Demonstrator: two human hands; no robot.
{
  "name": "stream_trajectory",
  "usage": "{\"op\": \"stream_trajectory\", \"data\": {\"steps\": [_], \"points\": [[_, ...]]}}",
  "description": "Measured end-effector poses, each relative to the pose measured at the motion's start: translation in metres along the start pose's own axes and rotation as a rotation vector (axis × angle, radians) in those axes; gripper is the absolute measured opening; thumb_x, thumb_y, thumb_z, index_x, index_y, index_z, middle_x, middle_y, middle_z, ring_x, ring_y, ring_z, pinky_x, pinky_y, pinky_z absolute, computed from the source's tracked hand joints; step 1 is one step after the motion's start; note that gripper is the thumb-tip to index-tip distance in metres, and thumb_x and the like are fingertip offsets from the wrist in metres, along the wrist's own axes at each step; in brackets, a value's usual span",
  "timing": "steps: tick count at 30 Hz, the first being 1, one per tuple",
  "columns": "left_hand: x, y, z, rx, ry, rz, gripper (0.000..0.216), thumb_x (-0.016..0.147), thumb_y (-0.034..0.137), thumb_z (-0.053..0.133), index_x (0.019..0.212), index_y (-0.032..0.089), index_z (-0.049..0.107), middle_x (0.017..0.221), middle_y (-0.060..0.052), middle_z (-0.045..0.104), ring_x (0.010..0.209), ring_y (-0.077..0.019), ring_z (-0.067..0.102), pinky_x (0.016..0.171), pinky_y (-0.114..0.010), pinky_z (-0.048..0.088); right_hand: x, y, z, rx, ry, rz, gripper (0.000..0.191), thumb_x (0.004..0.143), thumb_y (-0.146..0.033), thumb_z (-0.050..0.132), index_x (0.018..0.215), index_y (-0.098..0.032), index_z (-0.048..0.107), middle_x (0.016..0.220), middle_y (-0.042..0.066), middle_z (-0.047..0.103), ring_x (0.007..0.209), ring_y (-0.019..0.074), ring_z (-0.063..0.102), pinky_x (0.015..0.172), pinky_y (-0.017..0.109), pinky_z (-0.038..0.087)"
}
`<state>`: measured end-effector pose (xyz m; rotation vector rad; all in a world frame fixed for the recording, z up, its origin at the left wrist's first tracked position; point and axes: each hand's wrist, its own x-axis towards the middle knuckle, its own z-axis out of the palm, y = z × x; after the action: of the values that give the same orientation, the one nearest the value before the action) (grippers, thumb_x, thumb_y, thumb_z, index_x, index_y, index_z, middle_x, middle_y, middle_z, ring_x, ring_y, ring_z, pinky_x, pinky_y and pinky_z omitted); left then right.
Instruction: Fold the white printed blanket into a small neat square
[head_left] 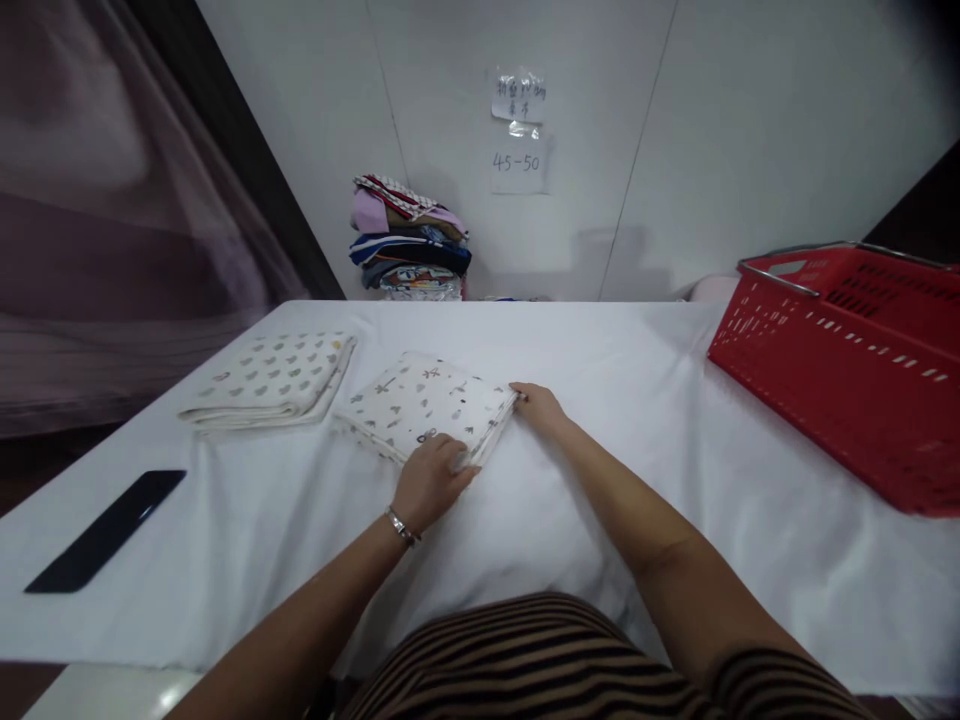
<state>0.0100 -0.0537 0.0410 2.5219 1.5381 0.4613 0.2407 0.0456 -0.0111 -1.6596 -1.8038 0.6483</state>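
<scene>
A folded white cloth with small grey prints (pixel 424 402) lies on the white table (pixel 600 450) in front of me. My left hand (pixel 429 482) rests on its near corner, fingers curled over the edge. My right hand (pixel 538 405) touches its right corner, fingers pinched at the folded edge. A second folded printed cloth (pixel 274 378) lies just to the left, apart from both hands.
A red plastic basket (pixel 847 360) stands at the right of the table. A black phone (pixel 109 528) lies near the left front edge. A pile of folded coloured clothes (pixel 409 240) sits against the white wall behind, below paper notes (pixel 519 130).
</scene>
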Motion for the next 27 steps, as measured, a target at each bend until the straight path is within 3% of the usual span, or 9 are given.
{"op": "stream_trajectory", "data": {"steps": [6,11,15,18,20,27], "points": [[-0.008,0.004,0.008,0.097,-0.001,-0.029,0.017,0.08,0.034,0.057,0.088,0.019,0.059,0.087,-0.005,0.059,0.085,-0.0201,0.053,0.075,-0.034,0.041,0.003,0.0,-0.001,-0.083,0.015,-0.023,0.034,0.079,-0.015,0.048,0.105,-0.026,0.067,0.108,-0.002,0.066,0.101,0.018,0.058,0.088,0.029,0.043],[-0.008,0.001,0.007,0.02,0.055,-0.05,0.02,0.081,0.038,0.055,0.085,0.019,0.06,0.083,-0.004,0.059,0.081,-0.0188,0.054,0.072,-0.033,0.041,-0.006,0.002,-0.001,-0.089,0.078,-0.042,0.037,0.079,-0.016,0.051,0.112,-0.024,0.063,0.116,0.002,0.063,0.106,0.0198,0.055,0.092,0.033,0.043],[-0.012,-0.002,0.003,-0.011,0.113,-0.039,0.016,0.082,0.033,0.054,0.085,0.019,0.062,0.083,-0.004,0.061,0.081,-0.0178,0.054,0.072,-0.032,0.041,-0.016,-0.001,-0.002,-0.008,0.216,-0.291,0.03,0.081,-0.018,0.051,0.107,-0.023,0.065,0.116,0.004,0.062,0.112,0.02,0.051,0.098,0.037,0.04],[-0.016,-0.001,0.003,0.005,0.091,-0.054,0.013,0.081,0.029,0.055,0.08,0.02,0.064,0.08,-0.003,0.061,0.078,-0.0168,0.054,0.071,-0.031,0.04,-0.024,-0.01,-0.002,0.032,0.136,-0.525,0.018,0.083,-0.023,0.055,0.092,-0.025,0.07,0.111,0.003,0.065,0.114,0.0203,0.05,0.099,0.039,0.038],[-0.017,0.0,0.004,0.012,0.087,-0.069,0.014,0.081,0.029,0.054,0.079,0.02,0.065,0.079,-0.003,0.061,0.077,-0.0164,0.054,0.071,-0.031,0.04,-0.03,-0.018,-0.001,0.013,0.04,-0.6,0.016,0.082,-0.025,0.057,0.09,-0.026,0.071,0.115,0.002,0.063,0.12,0.0221,0.046,0.1,0.042,0.036],[-0.014,0.003,0.006,0.06,0.067,-0.089,0.022,0.085,0.026,0.048,0.077,0.018,0.067,0.078,-0.004,0.062,0.076,-0.0157,0.054,0.072,-0.03,0.038,-0.045,-0.041,0.003,-0.16,-0.119,-0.627,0.019,0.082,-0.02,0.058,0.095,-0.027,0.07,0.126,0.003,0.057,0.128,0.0272,0.036,0.103,0.052,0.025]]}}
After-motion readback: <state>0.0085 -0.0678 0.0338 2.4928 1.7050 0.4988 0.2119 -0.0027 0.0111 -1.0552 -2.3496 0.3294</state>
